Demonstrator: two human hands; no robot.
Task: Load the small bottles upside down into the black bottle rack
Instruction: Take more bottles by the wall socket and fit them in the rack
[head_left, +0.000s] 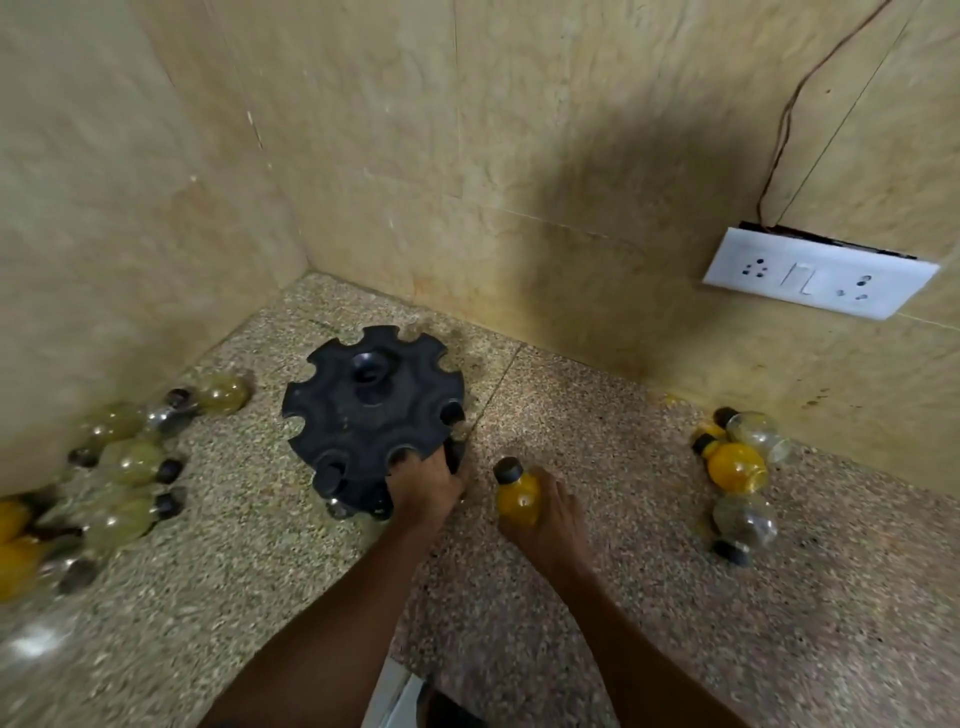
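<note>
The black rack (371, 410) sits on the speckled floor (597, 519) near the corner of the walls. The left hand (423, 486) has its grip curled over the rack's near rim. Just beside it, the right hand (545, 512) holds an orange bottle (517, 496), black cap pointing away. More bottles lie in a blurred cluster at the left (124, 457) and a smaller group at the right (740, 467). A white socket plate (818, 273) hangs on the wall.

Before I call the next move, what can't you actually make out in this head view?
- Black bottle rack: its near edge is covered by the left hand, so that grip and slot are unclear.
- Bottles on the left: blurred, pile cut by the frame edge.
- Orange bottle: base hidden by the right hand.
</note>
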